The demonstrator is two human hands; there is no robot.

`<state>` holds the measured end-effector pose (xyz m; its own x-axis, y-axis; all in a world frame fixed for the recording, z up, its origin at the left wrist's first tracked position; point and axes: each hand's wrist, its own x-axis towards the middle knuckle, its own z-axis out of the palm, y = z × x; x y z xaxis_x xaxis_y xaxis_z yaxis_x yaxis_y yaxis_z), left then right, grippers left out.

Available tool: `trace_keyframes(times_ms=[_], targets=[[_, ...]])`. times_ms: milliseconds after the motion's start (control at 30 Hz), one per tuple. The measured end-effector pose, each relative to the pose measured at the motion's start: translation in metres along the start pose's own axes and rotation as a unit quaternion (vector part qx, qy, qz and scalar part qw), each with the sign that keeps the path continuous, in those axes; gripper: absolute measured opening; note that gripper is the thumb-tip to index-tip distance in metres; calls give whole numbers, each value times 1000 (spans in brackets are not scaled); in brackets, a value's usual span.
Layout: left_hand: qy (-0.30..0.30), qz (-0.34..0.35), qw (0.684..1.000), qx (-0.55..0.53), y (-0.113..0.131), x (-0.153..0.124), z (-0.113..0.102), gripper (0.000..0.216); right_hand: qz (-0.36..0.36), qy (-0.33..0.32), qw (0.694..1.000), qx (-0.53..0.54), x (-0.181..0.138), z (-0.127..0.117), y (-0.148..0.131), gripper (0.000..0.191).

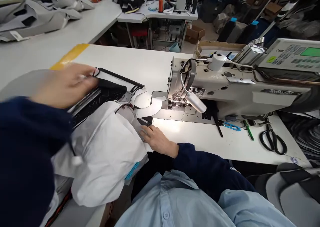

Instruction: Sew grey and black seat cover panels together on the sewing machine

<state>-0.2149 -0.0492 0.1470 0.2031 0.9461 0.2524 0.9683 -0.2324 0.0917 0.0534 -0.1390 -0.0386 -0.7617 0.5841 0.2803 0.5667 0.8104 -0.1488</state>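
My left hand (pixel 67 85), smeared by motion, has its thumb and fingers closed at the end of a narrow black strip (pixel 120 77) at the left of the sewing table. Below the strip lies a black panel (pixel 100 102) with wavy stitching. A large white fabric piece (pixel 107 157) is bunched in front of me and hangs over the table's edge. My right hand (pixel 158 140) grips the right edge of this fabric, its thumb partly hidden. Beyond, a curved white piece (pixel 152 108) reaches toward the needle area of the sewing machine (pixel 225 87).
A lit lamp (pixel 196 102) hangs by the needle. To the right lie blue-handled snips (pixel 231 126), a green tool (pixel 248 130) and black scissors (pixel 273 140). A control panel (pixel 292 55) stands behind the machine. Grey fabric pieces (pixel 37 18) cover the far-left table.
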Motion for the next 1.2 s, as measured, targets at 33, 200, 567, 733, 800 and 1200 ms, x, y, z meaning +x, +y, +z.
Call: trace_keyframes(times_ms=[33, 200, 567, 733, 800, 1200], targets=[[-78, 58, 995, -5, 34, 8, 18, 47, -18, -8, 1000, -8, 4, 2, 0, 28], [-321, 140, 935, 55, 151, 20, 117, 59, -63, -31, 997, -22, 16, 5, 15, 27], [-140, 149, 971, 127, 155, -28, 134, 53, -43, 27, 998, -35, -42, -21, 72, 34], [-41, 76, 993, 86, 164, -18, 170, 43, -48, 36, 998, -36, -38, -17, 67, 32], [-30, 35, 994, 97, 167, -4, 174, 37, -46, 24, 998, -34, -29, -14, 71, 31], [-9, 167, 982, 87, 145, -25, 176, 34, -38, 53, 998, -25, -25, -7, 80, 31]])
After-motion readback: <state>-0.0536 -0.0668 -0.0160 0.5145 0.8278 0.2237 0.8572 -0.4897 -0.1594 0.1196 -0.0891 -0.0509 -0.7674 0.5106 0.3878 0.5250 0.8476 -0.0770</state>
